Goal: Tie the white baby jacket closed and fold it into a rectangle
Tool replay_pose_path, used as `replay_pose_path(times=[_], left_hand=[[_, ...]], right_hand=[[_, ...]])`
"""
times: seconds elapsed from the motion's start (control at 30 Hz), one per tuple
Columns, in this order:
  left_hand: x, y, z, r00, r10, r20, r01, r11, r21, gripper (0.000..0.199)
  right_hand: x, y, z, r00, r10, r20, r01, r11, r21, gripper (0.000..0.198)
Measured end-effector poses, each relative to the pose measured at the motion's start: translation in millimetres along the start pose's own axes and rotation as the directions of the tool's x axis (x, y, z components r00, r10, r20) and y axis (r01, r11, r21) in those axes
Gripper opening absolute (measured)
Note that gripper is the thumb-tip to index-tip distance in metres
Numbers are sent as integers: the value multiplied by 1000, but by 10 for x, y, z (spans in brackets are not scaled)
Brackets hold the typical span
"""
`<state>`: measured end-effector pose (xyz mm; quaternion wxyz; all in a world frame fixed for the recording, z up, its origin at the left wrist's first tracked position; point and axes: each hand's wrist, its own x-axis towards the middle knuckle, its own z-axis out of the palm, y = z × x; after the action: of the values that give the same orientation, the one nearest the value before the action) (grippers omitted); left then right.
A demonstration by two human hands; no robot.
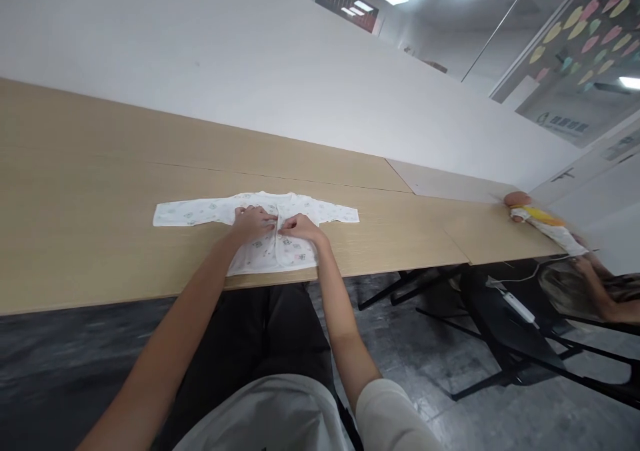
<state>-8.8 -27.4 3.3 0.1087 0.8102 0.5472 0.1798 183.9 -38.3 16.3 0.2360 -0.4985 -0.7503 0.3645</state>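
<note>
A small white baby shirt with a scattered print lies flat on the wooden table, its long sleeves spread out to both sides. Down its middle runs a front placket. From the left, my left hand rests on the chest part with its fingers closed at the placket edge. My right hand pinches the other side of the placket, its fingertips close to those of the left. Whatever fastener lies between the fingers is too small to make out.
A white wall with glass above runs behind the table. At the far right a person's arm reaches to a doll and white cloth on the table. Black folding chairs stand below, one bearing a white power strip.
</note>
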Motion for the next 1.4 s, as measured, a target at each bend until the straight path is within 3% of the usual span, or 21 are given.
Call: replay_pose_path(times=[0.2, 0.33, 0.47, 0.63, 0.93, 1.4], left_hand=[[15, -1, 11, 996, 32, -89, -36, 998, -46, 27], [-10, 18, -36, 994, 108, 33, -101, 980, -170, 26], [-25, -6, -40, 981, 94, 168, -43, 958, -283, 29], [-5, -45, -25, 962, 141, 235, -55, 938, -341, 31], [6, -43, -35, 954, 152, 257, -45, 924, -380, 33], [-23, -37, -73, 963, 136, 234, -15, 891, -454, 37]], right_hand=[[51, 104, 2, 993, -4, 120, -7, 996, 93, 8], [57, 102, -12, 992, 1, 125, -3, 1000, 21, 8], [53, 72, -25, 991, 8, 131, -7, 1000, -4, 7], [46, 65, -26, 990, 15, 138, -15, 1000, -2, 6], [42, 53, -9, 994, 60, 90, -60, 998, -3, 9], [-1, 61, -81, 984, 29, 178, -57, 986, 154, 6]])
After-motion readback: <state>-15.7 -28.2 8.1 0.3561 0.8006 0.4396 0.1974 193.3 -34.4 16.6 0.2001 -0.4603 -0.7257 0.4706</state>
